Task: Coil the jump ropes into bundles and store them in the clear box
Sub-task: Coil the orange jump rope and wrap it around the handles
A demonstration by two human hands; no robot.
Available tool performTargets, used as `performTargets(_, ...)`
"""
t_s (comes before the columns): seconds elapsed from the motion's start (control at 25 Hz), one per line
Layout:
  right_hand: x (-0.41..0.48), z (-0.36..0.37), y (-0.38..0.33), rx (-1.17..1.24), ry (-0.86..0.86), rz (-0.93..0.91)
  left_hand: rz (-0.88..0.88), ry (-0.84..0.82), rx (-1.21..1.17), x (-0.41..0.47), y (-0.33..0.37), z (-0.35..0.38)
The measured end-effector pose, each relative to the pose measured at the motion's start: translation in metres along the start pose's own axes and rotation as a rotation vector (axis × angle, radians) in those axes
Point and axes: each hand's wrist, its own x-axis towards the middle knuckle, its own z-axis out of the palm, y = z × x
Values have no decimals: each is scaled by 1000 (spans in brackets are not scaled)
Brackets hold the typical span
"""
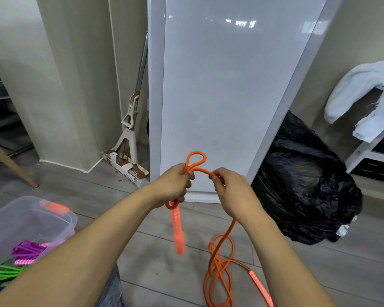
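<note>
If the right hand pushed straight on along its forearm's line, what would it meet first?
Probably the upright loop of the orange jump rope beside the left hand; past that, the white panel. Depth is hard to judge.

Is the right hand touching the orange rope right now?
Touching. The head view shows the right hand pinching the orange rope just right of the left hand.

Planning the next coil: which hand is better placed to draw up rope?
Probably right: the right hand pinches the orange rope running to the floor; the left hand holds the loop.
</note>
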Motion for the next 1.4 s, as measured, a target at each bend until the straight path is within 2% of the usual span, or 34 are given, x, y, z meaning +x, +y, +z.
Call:
performTargets(0.16,3,-18,18,-30,35,111,15,384,-128,17,-4,-19)
performTargets(0.24,2,-23,25,-81,62,181,32,464,-240,21,-6,-26)
performTargets(0.36,2,-20,23,-108,141,273,47,430,-415,15,-1,-19)
performTargets(0.48,1,-6,8,139,221,250,27,289,-558,7,2,-4)
performTargets(0.56,1,2,-6,254,241,209,14,189,-555,4,1,5)
performTargets(0.72,-3,13,-25,286,185,138,39,113,-514,1,1,18)
performTargets(0.88,-7,24,-30,249,85,101,36,100,-504,1,-2,25)
performTargets(1.08,-11,25,-31,191,72,55,9,69,-419,0,-5,23)
performTargets(1.16,-11,23,-30,199,42,34,38,116,-377,2,-4,20)
performTargets(1.28,-6,15,-28,218,-13,25,63,223,-545,10,1,8)
performTargets(1.4,-3,7,-24,202,-169,10,56,305,-818,18,6,-12)
